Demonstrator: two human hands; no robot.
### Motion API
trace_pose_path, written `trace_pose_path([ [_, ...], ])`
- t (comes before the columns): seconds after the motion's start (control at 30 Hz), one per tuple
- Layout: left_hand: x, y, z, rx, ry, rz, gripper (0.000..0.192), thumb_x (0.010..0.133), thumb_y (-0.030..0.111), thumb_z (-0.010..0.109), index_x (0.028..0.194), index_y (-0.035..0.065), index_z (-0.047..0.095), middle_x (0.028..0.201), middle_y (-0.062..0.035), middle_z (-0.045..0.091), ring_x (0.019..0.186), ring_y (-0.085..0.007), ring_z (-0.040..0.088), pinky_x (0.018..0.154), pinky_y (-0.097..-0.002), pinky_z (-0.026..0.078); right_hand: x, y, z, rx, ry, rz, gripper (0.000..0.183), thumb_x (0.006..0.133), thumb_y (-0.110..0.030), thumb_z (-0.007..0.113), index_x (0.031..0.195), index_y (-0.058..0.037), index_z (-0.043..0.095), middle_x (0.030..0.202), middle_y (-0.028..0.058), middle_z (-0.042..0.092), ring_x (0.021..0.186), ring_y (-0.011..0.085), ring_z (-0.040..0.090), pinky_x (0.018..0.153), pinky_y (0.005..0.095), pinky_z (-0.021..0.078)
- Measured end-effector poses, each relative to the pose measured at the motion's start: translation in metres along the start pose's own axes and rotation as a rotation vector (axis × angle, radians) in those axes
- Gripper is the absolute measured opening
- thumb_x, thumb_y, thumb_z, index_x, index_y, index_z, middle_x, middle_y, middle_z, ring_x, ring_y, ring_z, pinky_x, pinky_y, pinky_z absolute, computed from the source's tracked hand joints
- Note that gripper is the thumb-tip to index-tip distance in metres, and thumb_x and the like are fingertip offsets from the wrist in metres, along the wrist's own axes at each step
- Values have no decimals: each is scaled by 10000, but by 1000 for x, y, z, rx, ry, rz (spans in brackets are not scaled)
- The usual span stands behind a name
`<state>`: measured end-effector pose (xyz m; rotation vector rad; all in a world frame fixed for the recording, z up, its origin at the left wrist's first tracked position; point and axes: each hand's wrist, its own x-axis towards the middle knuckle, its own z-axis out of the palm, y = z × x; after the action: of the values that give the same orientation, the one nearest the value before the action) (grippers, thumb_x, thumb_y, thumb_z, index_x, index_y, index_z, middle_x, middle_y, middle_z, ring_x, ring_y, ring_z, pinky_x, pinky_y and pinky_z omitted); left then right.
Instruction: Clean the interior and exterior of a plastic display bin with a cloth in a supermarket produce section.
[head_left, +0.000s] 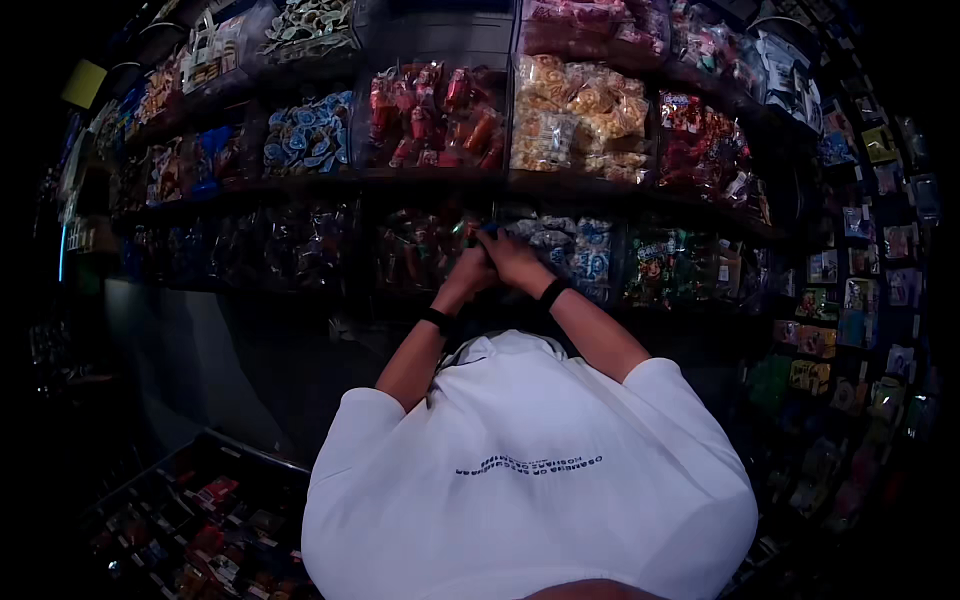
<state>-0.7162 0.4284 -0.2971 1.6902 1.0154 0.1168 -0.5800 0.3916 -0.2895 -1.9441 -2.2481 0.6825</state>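
Observation:
My left hand (471, 271) and my right hand (516, 259) meet in front of the lowest row of bins, their fingers curled together. A small dark blue patch (490, 226) shows at the fingertips. It is too dim to tell whether my hands hold it or it lies behind them. Just left of my hands is a bin of red and green packets (412, 251). To their right sit clear bags with white and blue contents (589, 247). A black band circles each wrist.
Above are clear bins with red packets (424, 112), bags of pale orange puffed snacks (577, 112) and blue wrapped pieces (307, 135). Small hanging packs (855, 300) line the right side. At lower left stands a dark bin (262, 457) of packets. The surroundings are very dark.

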Motion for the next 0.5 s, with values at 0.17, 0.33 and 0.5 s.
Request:
trace_pose_path([
  [0.17,35,-11,-2,2,240,113,538,643,150,770,1113,-18,567,979,-237,677,949,-374,669,764,-430,518,25,10,-29,12,-80,30,838,583,-202,859,1316,-149,455,1137,210,610,1071,402,593,838,497,516],
  [0.33,45,-24,-1,33,306,70,571,628,172,777,1120,-28,569,998,-246,674,950,-362,672,778,-414,514,27,7,-35,-40,15,9,738,623,-173,823,1274,-130,477,1135,185,623,1033,398,611,836,495,517],
  [0.5,17,-1,2,44,349,5,381,619,119,725,935,-69,627,906,-303,657,914,-434,650,775,-454,517,11,8,-20,-27,76,7,591,712,-102,706,1264,-127,498,1061,191,608,1008,399,613,815,486,520],
])
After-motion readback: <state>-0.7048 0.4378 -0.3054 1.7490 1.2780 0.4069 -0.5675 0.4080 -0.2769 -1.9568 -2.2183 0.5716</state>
